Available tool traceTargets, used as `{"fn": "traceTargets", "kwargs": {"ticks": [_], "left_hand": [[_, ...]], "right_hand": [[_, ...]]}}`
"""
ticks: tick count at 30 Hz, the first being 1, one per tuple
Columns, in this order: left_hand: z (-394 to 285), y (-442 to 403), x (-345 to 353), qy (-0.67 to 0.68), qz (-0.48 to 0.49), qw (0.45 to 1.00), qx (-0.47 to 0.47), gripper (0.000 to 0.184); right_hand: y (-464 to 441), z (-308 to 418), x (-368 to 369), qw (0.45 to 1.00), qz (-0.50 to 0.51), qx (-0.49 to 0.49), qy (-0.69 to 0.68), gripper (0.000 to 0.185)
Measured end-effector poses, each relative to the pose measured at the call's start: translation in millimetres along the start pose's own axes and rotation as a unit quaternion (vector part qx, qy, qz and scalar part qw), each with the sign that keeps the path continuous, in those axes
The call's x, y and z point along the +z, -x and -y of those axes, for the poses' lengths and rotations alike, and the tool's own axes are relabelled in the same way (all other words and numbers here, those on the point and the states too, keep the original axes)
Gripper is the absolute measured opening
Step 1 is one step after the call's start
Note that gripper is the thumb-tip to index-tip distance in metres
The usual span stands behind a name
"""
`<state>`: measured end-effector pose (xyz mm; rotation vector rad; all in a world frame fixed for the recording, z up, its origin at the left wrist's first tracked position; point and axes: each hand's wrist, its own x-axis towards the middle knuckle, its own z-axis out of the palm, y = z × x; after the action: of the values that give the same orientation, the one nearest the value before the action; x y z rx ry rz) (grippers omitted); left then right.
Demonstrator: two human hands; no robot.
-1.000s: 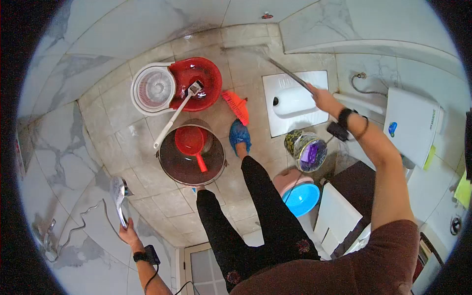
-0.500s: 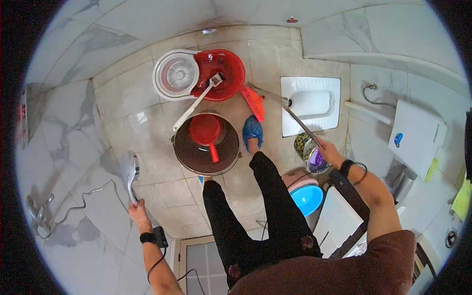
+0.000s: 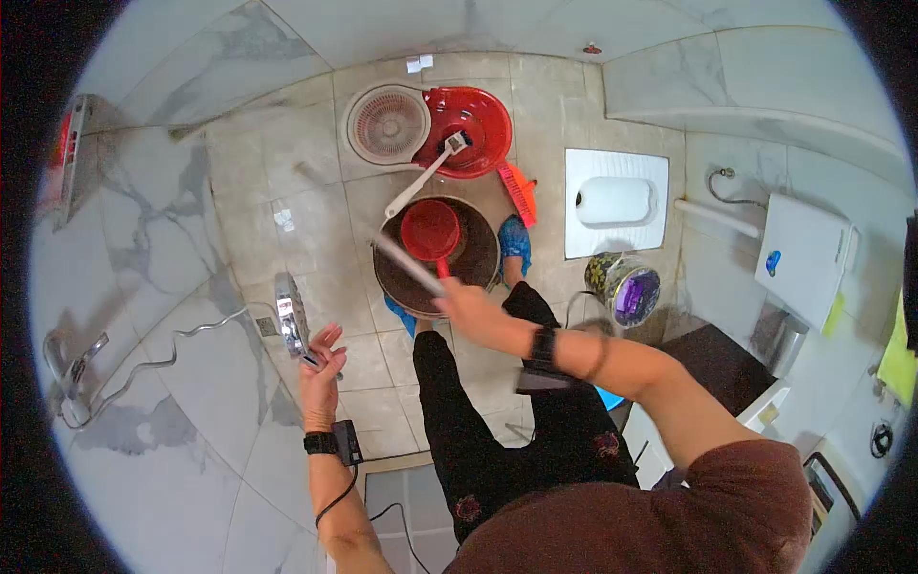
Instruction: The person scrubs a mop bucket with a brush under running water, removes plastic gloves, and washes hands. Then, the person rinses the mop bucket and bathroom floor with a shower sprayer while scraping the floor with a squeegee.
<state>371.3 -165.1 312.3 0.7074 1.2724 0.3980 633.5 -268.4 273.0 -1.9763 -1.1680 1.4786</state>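
My left hand (image 3: 322,362), low on the left, has its fingers partly spread, with the handle of a silver shower head (image 3: 290,311) resting in it. A metal hose runs from it to the wall tap (image 3: 75,368). My right hand (image 3: 466,308) is closed round a grey stick (image 3: 406,258) that slants up and left over the large dark bucket (image 3: 483,273). The stick's far end is blurred. Inside the bucket is a red dipper (image 3: 430,228). A white-handled brush (image 3: 418,191) reaches from the red mop tub (image 3: 488,120) to the bucket's rim.
A squat toilet (image 3: 617,228) is right of an orange brush head (image 3: 517,194). Nearer me stands a bin (image 3: 612,277) with purple contents. My feet, in blue covers (image 3: 514,241), are beside the bucket. A white cistern (image 3: 803,258) hangs on the right wall.
My right hand has swung left with the stick, from beside the toilet to over the bucket. My left hand has moved right and up with the shower head, its fingers spreading. The view has shifted.
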Motion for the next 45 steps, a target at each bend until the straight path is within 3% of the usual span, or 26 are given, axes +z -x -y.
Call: {"fn": "traceTargets", "kwargs": {"ticks": [1, 4, 6, 8, 11, 12, 15, 16, 17, 18, 19, 21, 25, 27, 29, 30, 33, 35, 43, 45], "left_hand": [[-1, 1, 0, 0.035, 0.021, 0.999, -0.007, 0.019], [15, -6, -13, 0.11, 0.066, 0.991, -0.034, 0.02], [31, -11, -22, 0.125, 0.061, 0.989, -0.049, 0.02], [44, -19, -27, 0.116, 0.03, 0.991, -0.055, 0.02], [78, -30, -45, -0.002, -0.044, 0.995, -0.088, 0.023], [89, -32, -46, 0.025, -0.066, 0.993, -0.093, 0.026], [103, -34, -52, 0.052, -0.085, 0.99, -0.096, 0.027], [104, -32, -56, 0.056, -0.096, 0.99, -0.087, 0.031], [95, -31, -53, 0.147, -0.121, 0.976, -0.102, 0.027], [95, -33, -56, 0.133, -0.155, 0.974, -0.101, 0.026], [98, -35, -61, 0.12, -0.187, 0.97, -0.1, 0.025], [108, -38, -81, 0.132, -0.166, 0.972, -0.098, 0.024], [110, -49, -76, 0.089, -0.258, 0.952, -0.14, 0.025], [123, -56, -88, 0.109, -0.18, 0.97, -0.117, 0.025], [123, -54, -83, 0.107, -0.153, 0.976, -0.115, 0.025], [121, -59, -75, 0.097, -0.162, 0.975, -0.121, 0.025], [117, -63, -70, 0.084, -0.195, 0.969, -0.127, 0.025], [116, -66, -70, 0.079, -0.211, 0.967, -0.123, 0.025], [101, -61, -76, 0.051, -0.201, 0.974, -0.095, 0.025], [101, -60, -82, 0.039, -0.197, 0.976, -0.089, 0.025]], "right_hand": [[-18, 20, 19, 0.996, 0.067, 0.051, -0.002, 0.033], [-45, 29, 120, 0.991, 0.085, -0.066, 0.077, 0.022], [-41, 34, 151, 0.989, 0.117, -0.069, 0.062, 0.021], [-35, 54, 153, 0.988, 0.151, -0.038, 0.012, 0.028], [-34, 43, 173, 0.983, 0.168, -0.068, 0.015, 0.016], [-35, 35, 173, 0.984, 0.17, -0.045, 0.005, 0.019], [-69, 13, 117, 0.96, 0.254, 0.035, 0.111, 0.024], [-82, -27, 109, 0.998, 0.061, -0.021, 0.011, 0.021], [-100, -26, 68, 0.992, -0.114, -0.049, -0.005, 0.019], [-123, -45, 40, 0.969, -0.229, -0.073, 0.05, 0.02], [-151, -75, 13, 0.952, -0.255, -0.116, 0.125, 0.031], [-198, -111, -27, 0.914, -0.283, -0.17, 0.236, 0.042], [-272, -180, -38, 0.922, -0.106, -0.239, 0.286, 0.049], [-298, -207, -20, 0.915, -0.073, -0.227, 0.325, 0.048], [-307, -207, -9, 0.928, -0.105, -0.143, 0.328, 0.034], [-311, -208, -1, 0.912, -0.193, -0.144, 0.332, 0.028], [-328, -225, 12, 0.946, -0.205, -0.098, 0.231, 0.02], [-326, -218, 5, 0.936, -0.232, -0.109, 0.241, 0.013], [-295, -192, -118, 0.921, -0.256, -0.165, 0.245, 0.009], [-274, -199, -152, 0.936, -0.217, -0.135, 0.244, 0.007]]}}
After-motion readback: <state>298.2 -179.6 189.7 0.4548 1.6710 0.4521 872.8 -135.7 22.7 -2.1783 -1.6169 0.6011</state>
